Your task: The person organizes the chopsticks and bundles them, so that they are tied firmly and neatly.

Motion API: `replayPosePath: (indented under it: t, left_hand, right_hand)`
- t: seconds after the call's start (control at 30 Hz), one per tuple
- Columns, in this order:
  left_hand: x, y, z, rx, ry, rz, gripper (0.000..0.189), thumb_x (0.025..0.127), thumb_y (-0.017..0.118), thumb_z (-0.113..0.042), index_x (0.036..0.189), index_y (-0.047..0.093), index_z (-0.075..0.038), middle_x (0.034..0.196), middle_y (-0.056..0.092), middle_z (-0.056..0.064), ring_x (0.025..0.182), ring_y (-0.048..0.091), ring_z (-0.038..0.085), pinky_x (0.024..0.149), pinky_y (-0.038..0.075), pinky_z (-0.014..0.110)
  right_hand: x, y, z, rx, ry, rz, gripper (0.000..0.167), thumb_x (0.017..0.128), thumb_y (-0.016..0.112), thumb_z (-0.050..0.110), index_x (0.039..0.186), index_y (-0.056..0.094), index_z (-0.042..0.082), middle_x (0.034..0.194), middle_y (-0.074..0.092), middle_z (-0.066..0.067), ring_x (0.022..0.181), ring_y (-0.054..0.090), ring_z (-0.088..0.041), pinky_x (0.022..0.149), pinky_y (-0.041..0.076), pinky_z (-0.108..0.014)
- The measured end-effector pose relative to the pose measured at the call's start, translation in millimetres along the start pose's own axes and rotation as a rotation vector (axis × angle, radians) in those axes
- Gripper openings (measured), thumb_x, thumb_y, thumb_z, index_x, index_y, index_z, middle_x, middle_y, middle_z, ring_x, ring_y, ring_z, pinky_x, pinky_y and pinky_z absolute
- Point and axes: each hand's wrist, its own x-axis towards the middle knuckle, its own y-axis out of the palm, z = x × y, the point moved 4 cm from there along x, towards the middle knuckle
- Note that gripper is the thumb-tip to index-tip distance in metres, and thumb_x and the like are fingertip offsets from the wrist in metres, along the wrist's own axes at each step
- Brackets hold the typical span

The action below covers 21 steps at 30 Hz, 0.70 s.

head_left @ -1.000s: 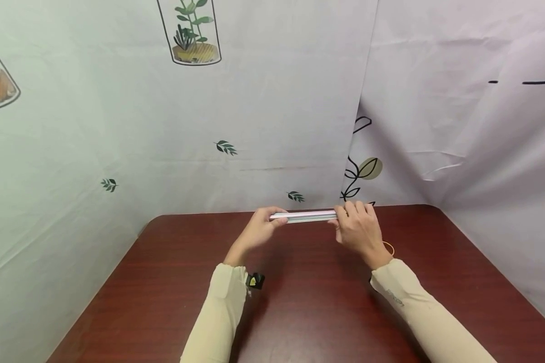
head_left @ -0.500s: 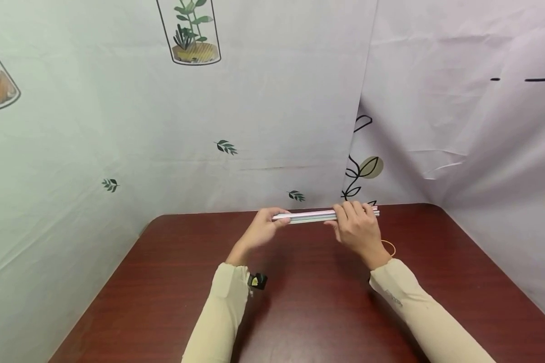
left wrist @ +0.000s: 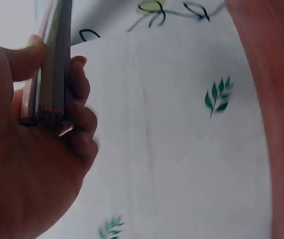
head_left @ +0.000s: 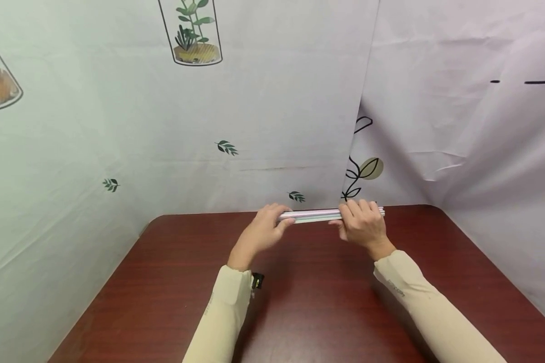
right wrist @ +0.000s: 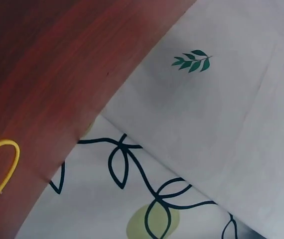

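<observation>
A bundle of slim, straight sticks (head_left: 317,216) in pastel pink, pale green and white is held level above the far part of the table. My left hand (head_left: 264,227) grips its left end, the thumb on the near side. In the left wrist view the left hand (left wrist: 37,144) has its fingers curled round the bundle (left wrist: 52,74), whose flat ends lie near the palm. My right hand (head_left: 362,223) grips the bundle near its right end, knuckles up, and short ends stick out beyond it. The right hand is out of the right wrist view.
The reddish-brown wooden table (head_left: 309,302) reaches back to a pale curtain (head_left: 272,121) printed with leaves and plants. A black device (head_left: 257,281) is by the left wrist. A yellow loop (right wrist: 16,154) shows at the edge of the right wrist view.
The right ends of the sticks, hidden by the right hand at first, now protrude past it. Both hands have shifted slightly to the right with the bundle.
</observation>
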Motion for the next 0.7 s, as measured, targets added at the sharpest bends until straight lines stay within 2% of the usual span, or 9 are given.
replayPosePath:
  t: [0.13,0.23,0.37,0.43,0.57,0.7]
  left_hand:
    - [-5.6,-7.4,-10.0,0.379,0.053,-0.061,0.033,0.098,0.057,-0.039,0.115,0.069,-0.012,0.115,0.068,0.005,0.108,0.059,0.024,0.088,0.046,0.041]
    - [-8.2,-9.3,-21.6,0.547,0.099,-0.135,0.029,0.097,0.055,-0.036,0.11,0.07,-0.014,0.109,0.07,0.002,0.106,0.061,0.021,0.085,0.046,0.04]
    - [-7.9,-1.4,-37.8,0.611,0.184,-0.247,0.03,0.089,0.057,-0.026,0.113,0.069,-0.011,0.106,0.07,0.003,0.1,0.065,0.022,0.087,0.048,0.038]
    - [-6.6,5.7,-43.2,0.626,0.191,-0.286,0.037,0.085,0.059,-0.025,0.117,0.066,-0.01,0.105,0.069,0.005,0.098,0.064,0.023,0.089,0.047,0.037]
    - [-3.7,19.5,-45.1,0.67,0.113,-0.331,0.041,0.084,0.06,-0.031,0.117,0.061,-0.007,0.102,0.063,0.008,0.095,0.058,0.026,0.091,0.044,0.038]
    - [-1.5,28.0,-42.6,0.714,0.041,-0.35,0.043,0.091,0.056,-0.044,0.114,0.056,-0.008,0.101,0.056,0.008,0.093,0.05,0.027,0.088,0.04,0.039]
  right_hand:
    - [3.3,1.0,1.3,0.021,-0.007,-0.009,0.059,0.102,0.035,0.048,0.072,0.051,0.001,0.06,0.04,-0.009,0.046,0.033,-0.029,0.042,0.022,-0.041]
    - [6.6,1.7,4.1,0.021,-0.015,-0.017,0.059,0.102,0.035,0.048,0.07,0.05,0.002,0.059,0.04,-0.008,0.045,0.033,-0.028,0.041,0.022,-0.04]
    - [12.1,1.8,8.1,0.002,-0.013,-0.034,0.061,0.104,0.031,0.05,0.068,0.048,0.003,0.058,0.038,-0.007,0.044,0.031,-0.027,0.041,0.021,-0.039]
    - [14.9,1.2,9.3,-0.008,-0.008,-0.044,0.062,0.104,0.03,0.05,0.067,0.047,0.003,0.058,0.037,-0.008,0.044,0.03,-0.028,0.041,0.021,-0.04]
    - [19.7,-0.2,12.2,-0.029,0.008,-0.044,0.062,0.104,0.03,0.05,0.068,0.047,0.002,0.059,0.039,-0.009,0.045,0.032,-0.029,0.042,0.022,-0.041]
    - [22.2,-2.4,15.9,-0.065,0.045,-0.027,0.06,0.103,0.032,0.049,0.069,0.048,0.002,0.06,0.042,-0.009,0.046,0.036,-0.03,0.042,0.024,-0.042]
